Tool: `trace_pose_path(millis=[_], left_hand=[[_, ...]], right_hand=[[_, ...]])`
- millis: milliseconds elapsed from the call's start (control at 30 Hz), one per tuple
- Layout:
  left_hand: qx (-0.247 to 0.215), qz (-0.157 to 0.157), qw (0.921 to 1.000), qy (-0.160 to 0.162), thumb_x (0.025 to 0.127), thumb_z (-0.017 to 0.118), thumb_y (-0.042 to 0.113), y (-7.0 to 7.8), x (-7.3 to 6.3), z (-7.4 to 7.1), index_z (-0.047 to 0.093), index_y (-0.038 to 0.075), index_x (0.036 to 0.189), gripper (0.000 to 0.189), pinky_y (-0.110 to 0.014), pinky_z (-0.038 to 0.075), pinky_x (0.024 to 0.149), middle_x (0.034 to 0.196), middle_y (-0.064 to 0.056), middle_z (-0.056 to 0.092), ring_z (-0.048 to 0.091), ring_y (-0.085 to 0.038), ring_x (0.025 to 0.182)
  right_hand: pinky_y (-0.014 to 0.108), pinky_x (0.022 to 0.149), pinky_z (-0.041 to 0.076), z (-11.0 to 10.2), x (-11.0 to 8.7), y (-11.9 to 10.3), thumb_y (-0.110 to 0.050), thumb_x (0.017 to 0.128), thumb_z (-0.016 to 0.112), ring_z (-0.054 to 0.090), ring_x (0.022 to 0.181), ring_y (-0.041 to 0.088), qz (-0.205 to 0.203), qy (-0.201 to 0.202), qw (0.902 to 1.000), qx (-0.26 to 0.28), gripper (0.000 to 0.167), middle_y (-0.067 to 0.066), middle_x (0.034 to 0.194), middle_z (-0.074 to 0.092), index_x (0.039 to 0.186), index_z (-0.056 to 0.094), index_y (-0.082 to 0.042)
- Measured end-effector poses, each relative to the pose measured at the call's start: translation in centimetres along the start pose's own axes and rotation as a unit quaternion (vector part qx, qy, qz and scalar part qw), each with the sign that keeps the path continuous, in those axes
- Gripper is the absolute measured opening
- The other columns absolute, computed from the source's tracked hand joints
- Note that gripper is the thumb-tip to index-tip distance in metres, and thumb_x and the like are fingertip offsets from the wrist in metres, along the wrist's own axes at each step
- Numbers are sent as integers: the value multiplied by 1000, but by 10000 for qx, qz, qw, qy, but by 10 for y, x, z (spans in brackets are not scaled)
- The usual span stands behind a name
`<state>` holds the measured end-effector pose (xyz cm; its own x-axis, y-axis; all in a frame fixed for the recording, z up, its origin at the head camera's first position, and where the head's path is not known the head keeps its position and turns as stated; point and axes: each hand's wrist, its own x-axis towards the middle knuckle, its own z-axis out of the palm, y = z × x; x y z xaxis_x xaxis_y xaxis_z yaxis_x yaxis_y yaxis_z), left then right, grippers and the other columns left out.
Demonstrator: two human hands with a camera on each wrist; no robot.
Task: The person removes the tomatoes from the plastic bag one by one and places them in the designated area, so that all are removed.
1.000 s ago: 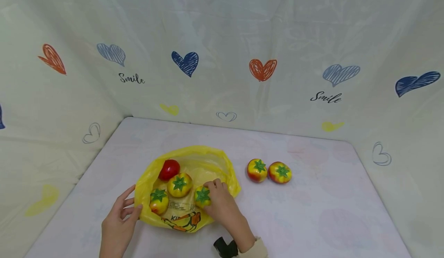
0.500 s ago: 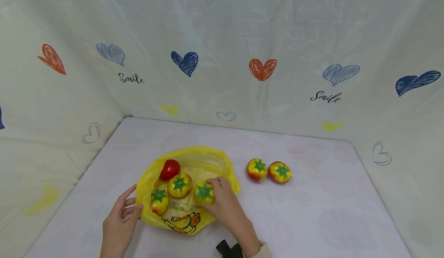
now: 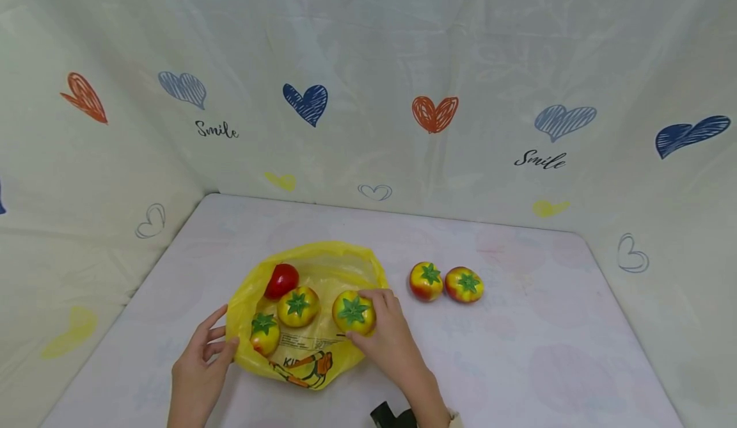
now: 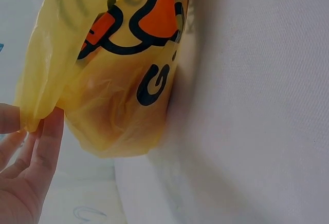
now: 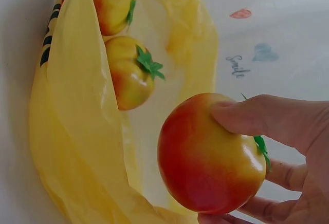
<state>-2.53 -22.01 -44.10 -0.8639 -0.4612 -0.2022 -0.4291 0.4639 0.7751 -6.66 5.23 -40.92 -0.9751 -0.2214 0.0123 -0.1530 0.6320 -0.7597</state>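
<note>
A yellow plastic bag (image 3: 253,281) lies with its mouth wide on the table. Inside it rest a red round fruit (image 3: 283,281), partly covered by the bag, and two yellow-red toy tomatoes, one in the middle (image 3: 306,313) and one at the near left (image 3: 265,343). My right hand (image 3: 393,341) holds another toy tomato (image 5: 205,157) between thumb and fingers, over the bag's right side. At the left rim, my left hand (image 3: 198,367) pinches the bag's edge between thumb and fingers, as the left wrist view shows.
Two more toy tomatoes, the nearer one (image 3: 426,282) and its neighbour (image 3: 464,285), stand side by side on the white table (image 3: 518,351) to the right of the bag. A black device (image 3: 394,416) sits at my right wrist. A patterned curtain (image 3: 368,63) surrounds the table.
My right hand has moved right with the toy tomato, from inside the bag towards its right rim, and the tomato looks larger. The left hand has barely shifted. The other tomatoes stay put.
</note>
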Motion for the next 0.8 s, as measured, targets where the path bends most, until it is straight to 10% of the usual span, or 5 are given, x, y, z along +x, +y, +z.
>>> trace_pose_path(millis=[567,800], left_hand=[[49,-11,10000,40,91,59,12,10,-7,-3,34,24,144,60,-27,58,66,119,-18,55,61,-21,90],[-124,200,9997,112,88,64,23,-15,6,3,38,30,142,60,-27,56,57,113,-14,56,60,-10,79]], right_hand=[[47,99,45,-22,-10,30,-20,75,78,49,115,24,442,939,9929,575,59,6,125,45,127,49,-14],[50,100,43,-28,-14,40,-24,76,77,47,119,27,620,1131,9895,648,61,7,128,45,128,47,-14]])
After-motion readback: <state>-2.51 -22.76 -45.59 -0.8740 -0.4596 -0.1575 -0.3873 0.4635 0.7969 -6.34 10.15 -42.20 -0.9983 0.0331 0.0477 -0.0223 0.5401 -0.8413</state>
